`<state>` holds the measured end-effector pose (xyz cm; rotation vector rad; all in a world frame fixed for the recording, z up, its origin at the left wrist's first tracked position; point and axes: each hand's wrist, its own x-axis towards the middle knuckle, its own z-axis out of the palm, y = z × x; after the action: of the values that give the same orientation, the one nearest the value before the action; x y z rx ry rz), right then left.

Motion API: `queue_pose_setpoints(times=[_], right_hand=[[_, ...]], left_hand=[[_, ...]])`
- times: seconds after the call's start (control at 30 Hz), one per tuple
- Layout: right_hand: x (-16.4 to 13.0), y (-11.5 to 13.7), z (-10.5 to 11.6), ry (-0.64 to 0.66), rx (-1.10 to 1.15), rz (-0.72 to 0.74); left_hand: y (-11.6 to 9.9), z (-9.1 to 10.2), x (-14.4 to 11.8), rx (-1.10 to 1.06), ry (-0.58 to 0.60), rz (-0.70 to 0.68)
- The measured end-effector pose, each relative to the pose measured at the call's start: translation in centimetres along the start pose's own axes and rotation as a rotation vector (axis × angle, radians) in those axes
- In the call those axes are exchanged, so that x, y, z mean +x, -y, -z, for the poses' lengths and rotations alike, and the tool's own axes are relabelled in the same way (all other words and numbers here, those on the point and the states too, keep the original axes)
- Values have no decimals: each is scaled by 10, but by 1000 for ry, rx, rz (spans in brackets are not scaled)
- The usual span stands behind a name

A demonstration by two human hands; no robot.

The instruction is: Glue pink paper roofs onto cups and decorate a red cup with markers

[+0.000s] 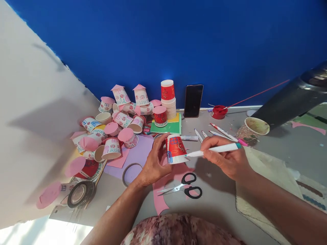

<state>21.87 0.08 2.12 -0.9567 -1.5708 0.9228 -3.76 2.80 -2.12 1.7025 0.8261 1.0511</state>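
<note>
- Head view, writing first: the red cup lying at the far left [87,170] carries small light lettering, too small to read.
- The cup in hand [176,149] shows a broad red band printed with a gold, dragon-like figure; its white strip at the wide end is toward the bottom.
- Drawn on it: a blue window near the narrow end, an orange outline at mid-height, and blue strokes along the lower left edge.
- It is held above the table [209,190], slightly tilted, past the scissors [177,188] and pink paper [158,200].
- The left hand [156,161] grips the cup's left side, thumb beneath, fingers curled toward the top.
- The right hand [226,158] is closed around a white marker [217,149] with a green end; its tip is at the white strip, contact hard to tell.
</note>
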Motion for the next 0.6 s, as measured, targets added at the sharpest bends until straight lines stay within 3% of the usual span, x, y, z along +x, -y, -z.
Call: queue_pose_setpoints(times=[0.27,0.47,0.6], right_hand=[[-4,8,-10,98,-295,298],[-7,1,-9,199,-349,326],[-9,-2,-11,167,-349,353]], left_hand=[[-7,-2,-2,336,9,-158],[-17,-5,-1,390,24,-152],[-16,-6,0,382,48,-141]])
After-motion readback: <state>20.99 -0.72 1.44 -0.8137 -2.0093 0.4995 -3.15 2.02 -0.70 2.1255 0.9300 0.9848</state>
